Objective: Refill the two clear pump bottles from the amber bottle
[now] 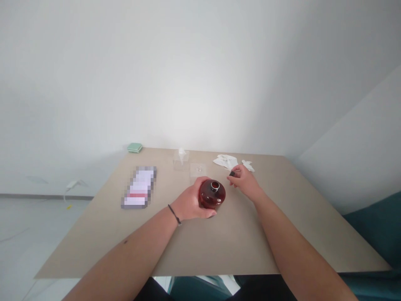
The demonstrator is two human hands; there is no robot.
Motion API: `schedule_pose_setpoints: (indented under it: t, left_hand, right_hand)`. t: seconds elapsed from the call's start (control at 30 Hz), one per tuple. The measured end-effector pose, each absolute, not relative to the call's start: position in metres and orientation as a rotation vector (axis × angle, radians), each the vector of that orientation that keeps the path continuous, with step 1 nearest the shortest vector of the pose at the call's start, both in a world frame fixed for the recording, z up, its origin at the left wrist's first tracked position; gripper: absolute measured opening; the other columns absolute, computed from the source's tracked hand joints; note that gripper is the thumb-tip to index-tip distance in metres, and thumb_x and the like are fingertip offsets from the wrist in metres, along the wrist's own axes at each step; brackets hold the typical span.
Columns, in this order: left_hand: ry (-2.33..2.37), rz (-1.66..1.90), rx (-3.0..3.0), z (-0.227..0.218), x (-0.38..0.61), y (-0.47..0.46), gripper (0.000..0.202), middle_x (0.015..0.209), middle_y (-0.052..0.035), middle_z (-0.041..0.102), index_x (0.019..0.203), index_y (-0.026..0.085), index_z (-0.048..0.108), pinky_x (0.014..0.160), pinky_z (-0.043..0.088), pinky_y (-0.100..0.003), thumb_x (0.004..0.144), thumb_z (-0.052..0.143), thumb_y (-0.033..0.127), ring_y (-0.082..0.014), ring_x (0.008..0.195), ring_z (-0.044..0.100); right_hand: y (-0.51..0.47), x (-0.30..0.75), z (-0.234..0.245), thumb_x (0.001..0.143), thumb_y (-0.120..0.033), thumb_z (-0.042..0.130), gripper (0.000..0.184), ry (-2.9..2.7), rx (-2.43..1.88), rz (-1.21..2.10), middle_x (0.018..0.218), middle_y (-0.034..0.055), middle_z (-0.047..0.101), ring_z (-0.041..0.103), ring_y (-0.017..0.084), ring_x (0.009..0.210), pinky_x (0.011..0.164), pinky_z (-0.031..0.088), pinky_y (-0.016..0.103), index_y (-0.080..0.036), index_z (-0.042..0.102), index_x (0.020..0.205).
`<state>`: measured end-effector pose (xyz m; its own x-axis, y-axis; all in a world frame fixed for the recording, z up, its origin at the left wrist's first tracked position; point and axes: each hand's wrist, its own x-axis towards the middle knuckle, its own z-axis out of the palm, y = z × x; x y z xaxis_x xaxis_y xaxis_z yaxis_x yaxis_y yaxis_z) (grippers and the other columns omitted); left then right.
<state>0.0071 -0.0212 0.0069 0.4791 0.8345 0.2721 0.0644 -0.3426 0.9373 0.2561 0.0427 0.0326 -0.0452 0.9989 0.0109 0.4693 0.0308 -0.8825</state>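
My left hand is wrapped round the side of a dark red, glossy bottle with a round body. The bottle's short neck has a shiny ring and its mouth is uncovered, facing up towards me. Just right of the bottle, my right hand pinches a small black cap between thumb and fingers, apart from the neck. Behind the bottle lies a clear plastic piece, partly hidden by my left hand.
A clear box with a white-topped piece stands farther back. Crumpled white tissues lie behind my right hand. On the left are a blurred phone-like slab and, at the far corner, a green case. A wall borders the table's back edge.
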Motion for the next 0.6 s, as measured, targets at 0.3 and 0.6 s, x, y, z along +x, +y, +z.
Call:
schedule_pose_setpoints:
  t: [0.3, 0.6]
  left_hand:
    - [0.785, 0.970, 1.759, 0.007, 0.006, -0.021, 0.092, 0.130, -0.0126, 0.063, 0.138, 0.024, 0.041, 0.099, 0.053, -0.047, 0.061, 0.091, 0.033, -0.0325, 0.114, 0.066]
    - [0.743, 0.976, 1.713, 0.009, 0.006, -0.023, 0.089, 0.129, -0.0120, 0.061, 0.137, 0.024, 0.039, 0.099, 0.054, -0.047, 0.063, 0.090, 0.029, -0.0311, 0.113, 0.066]
  right_hand:
    - [0.041, 0.246, 0.027, 0.086, -0.031, 0.058, 0.031, -1.950, -1.761, 0.417, 0.081, 0.0024, 0.069, 0.062, 0.021, 0.071, 0.065, 0.041, 0.031, -0.022, 0.062, 0.116]
    - [0.049, 0.243, 0.019, 0.090, -0.032, 0.060, 0.025, -2.098, -1.889, 0.345, 0.102, 0.0096, 0.075, 0.066, 0.025, 0.090, 0.076, 0.046, 0.033, -0.022, 0.069, 0.111]
